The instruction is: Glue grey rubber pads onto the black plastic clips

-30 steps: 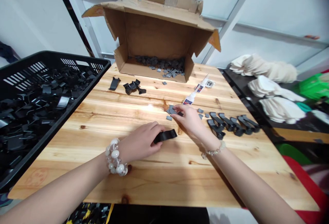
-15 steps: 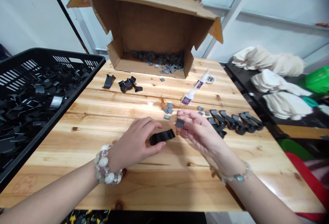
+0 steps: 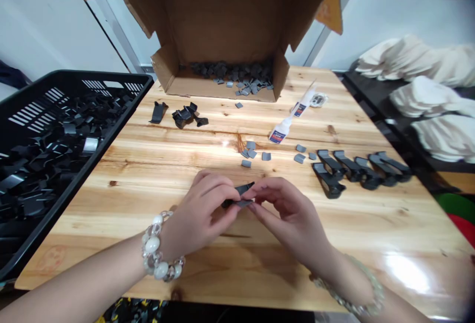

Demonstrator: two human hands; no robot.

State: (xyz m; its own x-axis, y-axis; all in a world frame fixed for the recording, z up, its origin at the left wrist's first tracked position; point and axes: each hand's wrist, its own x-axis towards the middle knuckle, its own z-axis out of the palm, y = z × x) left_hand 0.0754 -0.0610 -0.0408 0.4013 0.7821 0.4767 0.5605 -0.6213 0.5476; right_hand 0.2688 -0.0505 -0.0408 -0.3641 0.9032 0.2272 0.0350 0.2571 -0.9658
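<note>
My left hand [image 3: 202, 211] is closed around a black plastic bracket [image 3: 245, 188], mostly covered by the fingers. Between the thumb and fingers of my right hand [image 3: 291, 214] is a small grey pad [image 3: 244, 203], pinched at its edge and held right against the bracket. Whether the two are pressed together I cannot tell. Beyond my hands lie several loose grey pads [image 3: 251, 154] on the wooden table. To the right, several black brackets [image 3: 328, 180] lie in a cluster, with a few more grey pads [image 3: 300, 158] beside them.
A black crate [image 3: 128, 110] full of black parts stands at the left. An open cardboard box [image 3: 172, 85] holding grey pads sits at the back. White glue bottles [image 3: 282, 129] lie at centre right. Several black parts [image 3: 184, 115] rest near the box; white gloves [image 3: 441, 137] are piled at far right.
My right hand has brought the grey pad left and down to the bracket. My left fingers have closed further on the bracket, and the view has shifted slightly.
</note>
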